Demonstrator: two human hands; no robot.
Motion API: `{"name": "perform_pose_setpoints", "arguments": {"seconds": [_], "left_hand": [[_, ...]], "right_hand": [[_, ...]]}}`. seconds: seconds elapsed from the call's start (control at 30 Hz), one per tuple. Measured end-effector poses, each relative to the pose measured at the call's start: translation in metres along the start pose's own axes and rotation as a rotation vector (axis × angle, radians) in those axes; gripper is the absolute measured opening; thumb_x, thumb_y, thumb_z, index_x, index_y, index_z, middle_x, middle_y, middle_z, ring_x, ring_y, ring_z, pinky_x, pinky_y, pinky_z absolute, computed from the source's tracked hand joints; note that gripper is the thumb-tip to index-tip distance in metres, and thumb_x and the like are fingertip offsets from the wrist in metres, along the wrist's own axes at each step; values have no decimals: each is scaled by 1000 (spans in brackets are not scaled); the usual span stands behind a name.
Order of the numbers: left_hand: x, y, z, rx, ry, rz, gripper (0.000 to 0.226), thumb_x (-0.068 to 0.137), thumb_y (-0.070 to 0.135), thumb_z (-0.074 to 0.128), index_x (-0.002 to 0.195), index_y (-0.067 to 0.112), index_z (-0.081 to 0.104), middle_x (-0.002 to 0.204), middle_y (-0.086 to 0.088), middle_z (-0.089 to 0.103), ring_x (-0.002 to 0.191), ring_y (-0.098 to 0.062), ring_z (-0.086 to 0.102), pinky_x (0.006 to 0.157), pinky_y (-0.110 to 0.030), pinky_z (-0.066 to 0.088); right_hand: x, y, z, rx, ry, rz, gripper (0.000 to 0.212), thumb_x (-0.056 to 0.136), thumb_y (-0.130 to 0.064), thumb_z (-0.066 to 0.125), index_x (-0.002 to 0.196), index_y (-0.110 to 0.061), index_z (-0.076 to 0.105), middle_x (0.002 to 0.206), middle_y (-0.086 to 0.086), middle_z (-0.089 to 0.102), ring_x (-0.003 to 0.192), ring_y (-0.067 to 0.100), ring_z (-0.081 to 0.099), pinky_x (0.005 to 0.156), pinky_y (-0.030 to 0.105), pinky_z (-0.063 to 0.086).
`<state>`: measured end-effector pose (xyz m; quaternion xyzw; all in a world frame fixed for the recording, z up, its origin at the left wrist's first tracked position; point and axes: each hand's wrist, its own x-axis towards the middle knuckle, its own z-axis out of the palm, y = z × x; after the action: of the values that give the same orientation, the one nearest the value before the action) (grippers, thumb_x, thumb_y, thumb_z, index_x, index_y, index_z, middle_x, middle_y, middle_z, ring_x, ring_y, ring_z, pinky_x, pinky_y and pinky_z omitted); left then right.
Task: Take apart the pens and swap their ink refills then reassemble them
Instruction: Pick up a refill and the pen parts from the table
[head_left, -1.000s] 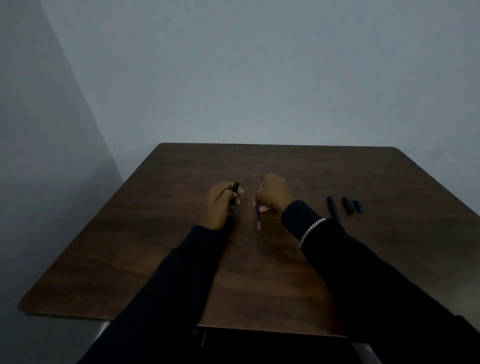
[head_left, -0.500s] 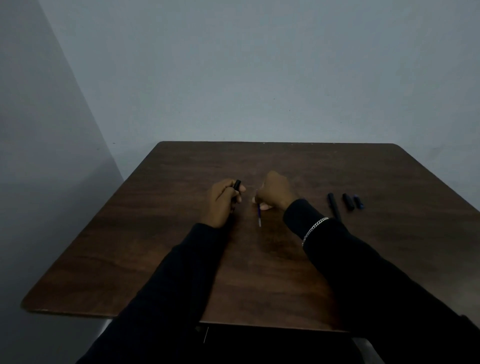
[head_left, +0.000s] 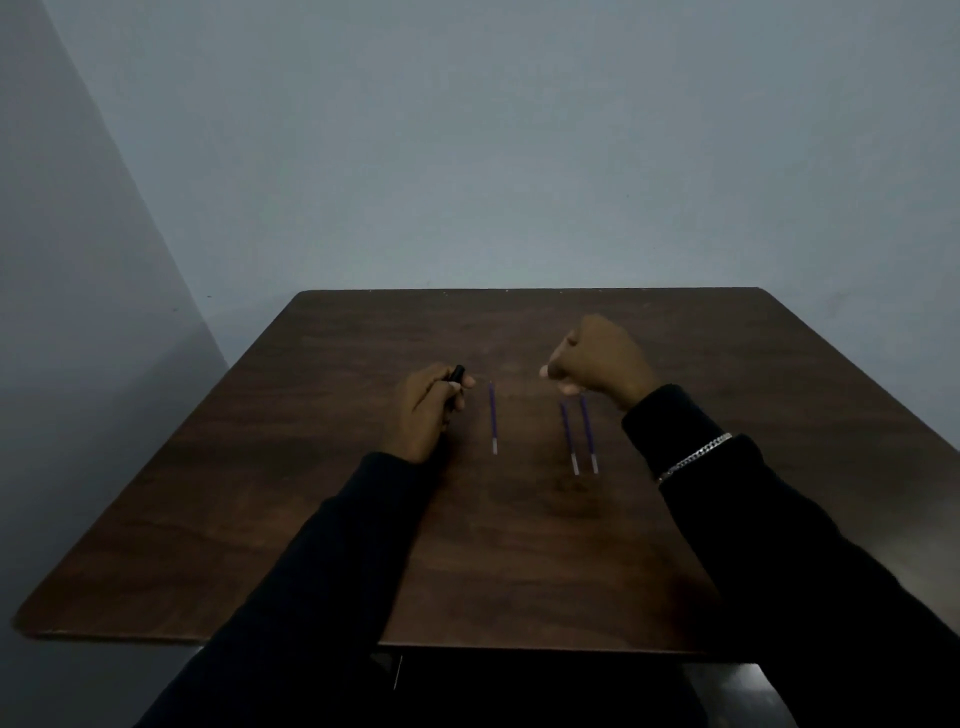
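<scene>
— What do we see of the left hand?

— We see it resting on the table, fingers curled round a black pen barrel. The barrel's dark end pokes out above the thumb and forefinger; the rest is hidden inside the grip.

— And the right hand?

— We see it lifted clear of the tabletop, its back toward us, fingers curled in and thumb tip meeting the forefinger on the side nearest the left hand. We cannot tell whether anything is pinched there; nothing shows between the fingertips.

— Where do the refills lie?

— We count three thin purple sticks with pale near ends, all flat on the wood. A single refill lies just to the right of the left hand, close beside its knuckles and not touching them. A pair of refills lies side by side, nearly parallel, just below the right hand and nearer to us than its fingers. All three sit between the two hands, the single one well apart from the pair.

— Anything else near the hands?

— We see dark sleeves on both arms and a silver chain bracelet over the right cuff
</scene>
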<state>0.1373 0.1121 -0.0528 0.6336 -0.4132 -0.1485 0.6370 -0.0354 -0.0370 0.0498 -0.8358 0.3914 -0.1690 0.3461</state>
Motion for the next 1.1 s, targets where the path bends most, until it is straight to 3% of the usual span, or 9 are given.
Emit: {"name": "perform_pose_setpoints", "arguments": {"seconds": [0.17,0.33,0.47,0.6,0.67,0.73,0.87,1.0,1.1], "left_hand": [[-2,10,9,-17,-39,67,29,91,21,46,87,22,75,64,8,63,54,-4,51,50,-19,39],[4,30,35,38,-140,112,32,91,36,46,90,42,78,71,11,66,61,0,56,54,-18,43],[12,38,53,60,-162,145,31,91,36,47,89,44,76,70,12,65,61,-3,55,57,-26,42],[18,41,68,79,-179,175,28,93,35,46,90,34,74,70,12,65,59,-1,54,56,-21,40],[17,39,73,80,-182,189,28,94,32,46,92,29,73,70,10,64,60,-2,53,57,-19,40],[15,33,77,99,-182,184,28,95,28,46,93,26,74,71,9,63,61,-2,54,59,-20,40],[12,28,76,127,-193,176,29,97,21,46,97,14,75,72,12,63,63,-1,55,59,-17,40],[10,27,77,34,-173,129,29,94,30,47,96,23,75,73,7,63,65,-8,54,58,-28,40],[9,28,77,4,-172,122,29,93,31,47,96,26,76,72,7,63,63,-7,53,56,-29,38]], "right_hand": [[2,21,-12,-179,-22,98,11,84,-7,78,90,2,75,79,15,77,65,22,76,70,37,65],[0,29,-3,-201,-113,170,10,83,-2,78,79,-1,69,82,16,76,65,25,78,61,39,66],[2,29,5,-242,-132,208,13,85,1,75,81,-4,64,80,15,73,58,22,75,51,33,64],[4,28,8,-251,-125,180,9,88,4,65,81,-1,64,80,17,71,73,30,78,69,48,66],[3,26,10,-276,-112,163,4,89,3,60,91,2,63,90,18,69,86,34,76,77,50,65],[3,24,11,-294,-113,170,12,90,1,59,101,2,62,96,18,67,91,33,74,75,43,65],[2,21,14,-345,-128,163,20,93,-1,60,113,-2,62,108,19,66,100,34,72,53,32,50],[4,25,24,-482,-70,130,24,97,-7,61,121,-4,63,127,21,64,115,37,66,74,38,50],[6,29,28,-528,-48,86,24,97,-13,63,120,-6,64,126,19,66,114,37,66,73,37,47]]}}
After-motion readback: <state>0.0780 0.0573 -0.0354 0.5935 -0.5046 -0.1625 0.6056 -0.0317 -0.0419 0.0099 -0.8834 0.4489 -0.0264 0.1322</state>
